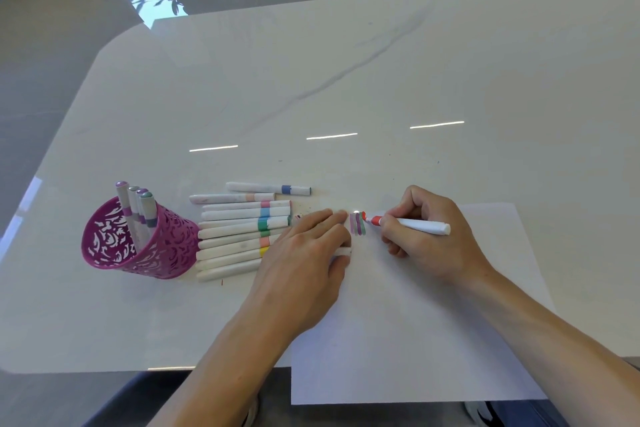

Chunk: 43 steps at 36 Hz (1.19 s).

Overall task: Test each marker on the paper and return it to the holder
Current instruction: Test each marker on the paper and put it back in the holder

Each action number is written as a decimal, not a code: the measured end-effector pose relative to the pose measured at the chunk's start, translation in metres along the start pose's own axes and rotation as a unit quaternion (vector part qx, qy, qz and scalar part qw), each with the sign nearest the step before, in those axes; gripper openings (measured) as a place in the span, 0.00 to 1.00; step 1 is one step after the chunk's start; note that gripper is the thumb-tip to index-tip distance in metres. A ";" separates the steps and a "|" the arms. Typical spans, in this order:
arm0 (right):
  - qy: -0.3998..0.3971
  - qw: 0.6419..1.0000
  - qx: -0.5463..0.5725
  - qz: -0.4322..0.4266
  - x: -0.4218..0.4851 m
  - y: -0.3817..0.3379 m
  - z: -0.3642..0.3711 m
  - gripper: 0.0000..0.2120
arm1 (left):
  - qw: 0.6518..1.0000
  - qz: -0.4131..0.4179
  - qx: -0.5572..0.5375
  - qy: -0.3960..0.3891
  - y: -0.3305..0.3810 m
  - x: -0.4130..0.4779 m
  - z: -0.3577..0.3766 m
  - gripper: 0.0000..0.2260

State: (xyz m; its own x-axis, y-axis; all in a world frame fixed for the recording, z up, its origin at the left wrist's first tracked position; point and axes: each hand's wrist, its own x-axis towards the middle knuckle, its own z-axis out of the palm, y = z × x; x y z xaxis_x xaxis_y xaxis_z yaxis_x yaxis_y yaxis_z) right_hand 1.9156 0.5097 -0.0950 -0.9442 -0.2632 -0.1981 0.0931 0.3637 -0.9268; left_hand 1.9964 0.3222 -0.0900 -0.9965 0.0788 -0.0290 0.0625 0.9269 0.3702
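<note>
We see a table (381, 80) with a highly glossy top, white with grey veins like polished stone, mirroring strips of light. The paper (415, 340) is a matt, smooth, uncreased white sheet. The holder (166, 253) is magenta plastic pierced in a lace-like pattern, with a slight sheen. The loose markers (239, 229) have smooth white plastic barrels, several smudged grey; the standing markers (138, 208) look alike. The red marker (415, 225) has a cleaner, satin barrel. The cap (342, 251) under the left hand (304, 253) is probably the same white plastic, though mostly hidden. The floor (69, 28) is glossy.
</note>
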 end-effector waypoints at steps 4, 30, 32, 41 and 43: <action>0.000 1.000 0.001 -0.002 0.001 0.001 0.000 0.13 | 1.000 0.000 0.000 -0.007 0.001 0.000 -0.002 0.06; -0.021 1.000 0.007 0.012 0.002 0.002 -0.001 0.11 | 1.000 -0.009 -0.003 -0.016 0.002 0.001 -0.004 0.06; -0.019 1.000 0.014 0.009 0.002 0.002 -0.002 0.12 | 1.000 -0.011 -0.010 -0.021 0.002 0.001 -0.004 0.06; 0.006 0.992 0.125 0.006 0.006 -0.006 -0.010 0.09 | 0.998 -0.031 -0.046 -0.008 0.004 0.001 -0.007 0.06; 0.010 0.991 0.135 0.001 0.005 -0.012 -0.012 0.07 | 0.997 -0.046 -0.064 0.000 0.005 0.001 -0.010 0.06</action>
State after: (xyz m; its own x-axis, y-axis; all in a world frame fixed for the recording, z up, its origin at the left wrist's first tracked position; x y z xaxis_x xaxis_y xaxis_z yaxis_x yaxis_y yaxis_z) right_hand 1.9060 0.5150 -0.0812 -0.9497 -0.2441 -0.1962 0.1736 0.1112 -0.9785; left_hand 1.9951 0.3231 -0.0792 -0.9977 -0.0050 -0.0679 -0.0372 0.8754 0.4819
